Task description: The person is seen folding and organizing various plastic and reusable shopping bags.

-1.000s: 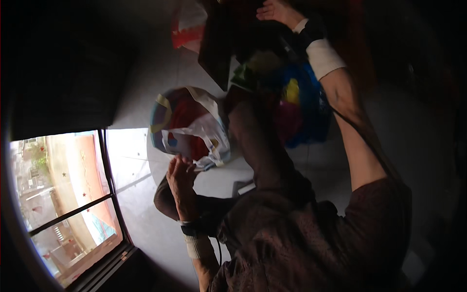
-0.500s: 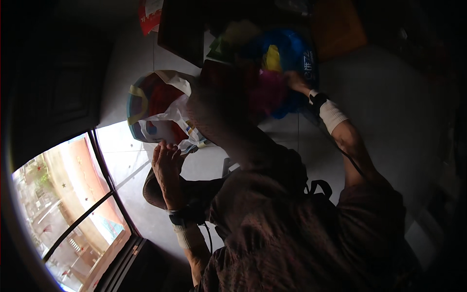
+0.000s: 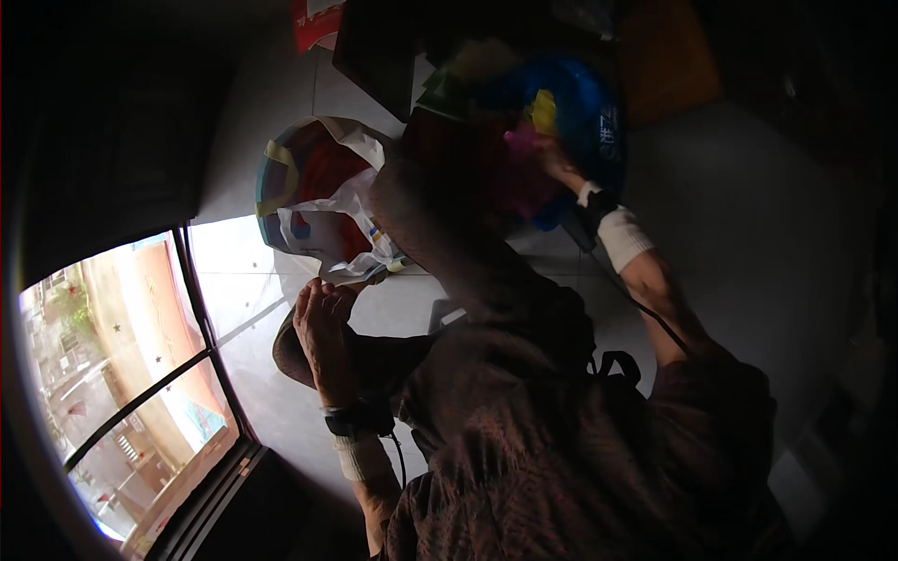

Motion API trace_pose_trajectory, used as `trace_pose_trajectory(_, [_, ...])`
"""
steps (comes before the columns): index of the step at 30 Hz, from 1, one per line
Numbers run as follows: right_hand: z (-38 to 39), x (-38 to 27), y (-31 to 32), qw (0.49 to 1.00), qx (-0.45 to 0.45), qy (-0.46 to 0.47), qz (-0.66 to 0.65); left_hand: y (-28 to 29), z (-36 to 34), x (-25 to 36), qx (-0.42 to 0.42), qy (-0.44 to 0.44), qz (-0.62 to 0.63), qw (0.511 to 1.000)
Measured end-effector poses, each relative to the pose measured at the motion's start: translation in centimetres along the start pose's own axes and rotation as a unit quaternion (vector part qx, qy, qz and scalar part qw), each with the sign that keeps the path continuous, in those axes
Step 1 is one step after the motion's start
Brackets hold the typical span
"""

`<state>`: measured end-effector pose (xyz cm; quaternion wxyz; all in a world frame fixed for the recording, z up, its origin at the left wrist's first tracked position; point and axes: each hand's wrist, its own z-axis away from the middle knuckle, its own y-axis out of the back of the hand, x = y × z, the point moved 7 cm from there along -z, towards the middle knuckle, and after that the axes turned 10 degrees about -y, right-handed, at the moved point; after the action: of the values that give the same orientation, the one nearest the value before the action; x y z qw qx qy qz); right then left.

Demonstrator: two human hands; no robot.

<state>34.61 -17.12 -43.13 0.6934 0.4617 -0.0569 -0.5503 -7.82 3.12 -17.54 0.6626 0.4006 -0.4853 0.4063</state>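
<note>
At the far left, a bright window (image 3: 178, 309) stands, its edges bent by the round view. Next comes the left hand (image 3: 323, 327). It is just below the big bag (image 3: 274, 173), with its fingertips close to the bag's low edge. The fingers are partly bent, and it is hard to tell if they hold anything. A black band (image 3: 351, 421) goes around that wrist. The big bag sits on the gray floor (image 3: 393, 313) with its top open, and red and white plastic (image 3: 341, 208) shows inside. Above it, near the top, are a bit of red (image 3: 313, 26) and a dark board (image 3: 376, 61). One bent leg (image 3: 454, 248) is just to the right of the big bag.

Past the leg lies the pink thing (image 3: 521, 173), with a bit of yellow (image 3: 543, 110) just above it. The right hand (image 3: 561, 166) is at the pink thing's right side, and the thing is by its fingertips. That hand is blurry and dim, so nobody can tell how open it is or if it has hold of the pink thing. The blue bag (image 3: 591, 98) is just behind it. Farther right, near the top, is a brown board (image 3: 669, 61).
</note>
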Motion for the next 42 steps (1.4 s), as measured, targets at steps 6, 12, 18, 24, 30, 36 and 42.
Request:
trace_pose_trajectory(6, [10.9,-9.9,23.2,0.870,-0.034,0.183,-0.456,-5.5,-1.4,2.0,-0.059,0.042,0.092,0.993])
trace_pose_trajectory(12, [17.7,-22.1,30.7,0.811,-0.029,0.382,-0.442,-12.1,-1.0,10.1,-0.197,-0.201,0.026,0.959])
trace_pose_trajectory(18, [30.4,-38.1,28.7,0.795,-0.081,0.472,-0.373,-15.1,3.3,18.3,-0.161,-0.458,-0.088,0.870])
trace_pose_trajectory(24, [36.6,-47.4,18.6,0.754,-0.092,0.639,-0.123,-8.6,4.6,18.9,-0.006,-0.583,-0.208,0.785])
trace_pose_trajectory(30, [33.8,-47.6,14.2,0.782,-0.092,0.612,-0.072,-4.9,6.9,17.3,-0.221,-0.336,0.001,0.916])
trace_pose_trajectory(36, [35.2,-49.7,12.3,0.751,-0.065,0.640,-0.150,-1.6,8.4,19.2,-0.067,-0.261,0.251,0.930])
trace_pose_trajectory(42, [31.5,-46.5,19.0,0.738,-0.113,0.584,-0.318,9.3,7.0,18.4,-0.049,-0.346,0.385,0.854])
